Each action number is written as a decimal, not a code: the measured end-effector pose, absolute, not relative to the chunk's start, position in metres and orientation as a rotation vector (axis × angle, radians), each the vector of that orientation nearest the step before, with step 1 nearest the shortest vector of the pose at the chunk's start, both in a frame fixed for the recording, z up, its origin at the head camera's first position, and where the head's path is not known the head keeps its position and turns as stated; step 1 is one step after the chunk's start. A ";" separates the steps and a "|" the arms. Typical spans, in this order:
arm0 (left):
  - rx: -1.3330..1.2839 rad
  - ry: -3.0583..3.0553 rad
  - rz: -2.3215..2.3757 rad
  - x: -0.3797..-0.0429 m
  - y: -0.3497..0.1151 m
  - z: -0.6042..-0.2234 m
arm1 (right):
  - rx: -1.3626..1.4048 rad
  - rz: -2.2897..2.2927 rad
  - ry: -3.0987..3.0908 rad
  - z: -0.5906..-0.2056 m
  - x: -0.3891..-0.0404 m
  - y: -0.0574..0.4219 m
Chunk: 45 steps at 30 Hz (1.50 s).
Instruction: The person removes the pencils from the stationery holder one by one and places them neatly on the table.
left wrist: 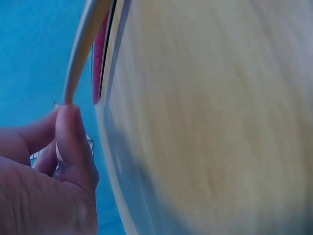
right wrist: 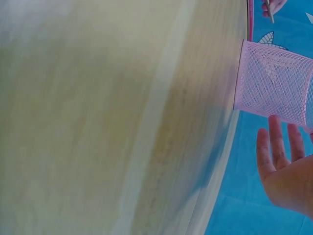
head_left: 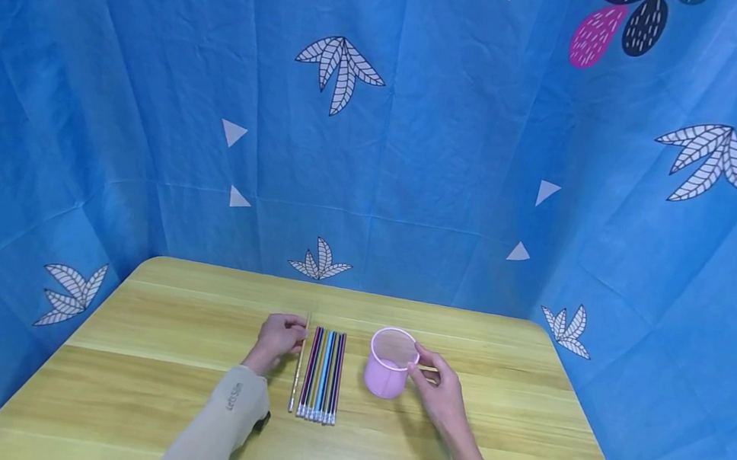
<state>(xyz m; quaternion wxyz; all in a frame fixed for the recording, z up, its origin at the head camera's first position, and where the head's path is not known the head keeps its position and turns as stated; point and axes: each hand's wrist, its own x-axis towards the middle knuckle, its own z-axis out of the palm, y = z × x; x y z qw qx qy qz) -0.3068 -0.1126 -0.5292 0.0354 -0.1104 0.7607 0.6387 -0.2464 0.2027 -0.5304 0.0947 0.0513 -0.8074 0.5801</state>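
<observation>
My left hand [head_left: 282, 335] pinches a gold pencil [head_left: 298, 375] between thumb and fingers. In the left wrist view, that pencil [left wrist: 83, 49] rises from the fingertips. Just right of it, a row of several pencils [head_left: 323, 378] in dark, yellow and light blue lies side by side, eraser ends toward me. A pink mesh pen holder [head_left: 384, 380] stands upright further right. At its right side, my right hand [head_left: 442, 389] holds the rim with thumb and index finger. The other fingers are spread beside the mesh wall [right wrist: 274, 78] in the right wrist view.
All of this is on a light wooden table [head_left: 192, 316] with rounded far corners. A blue patterned cloth [head_left: 406, 150] hangs behind the table and along both sides.
</observation>
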 end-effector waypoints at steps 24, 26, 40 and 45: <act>-0.404 2.393 1.866 -0.311 -0.103 -0.534 | 0.122 1.726 -2.404 -0.529 -0.246 0.203; -0.397 2.385 1.873 -0.309 -0.102 -0.533 | 0.128 1.727 -2.403 -0.529 -0.245 0.202; -0.430 2.456 1.787 -0.308 -0.099 -0.533 | 0.106 1.755 -2.409 -0.520 -0.242 0.198; -0.439 2.447 1.792 -0.310 -0.100 -0.534 | 0.113 1.752 -2.412 -0.526 -0.244 0.200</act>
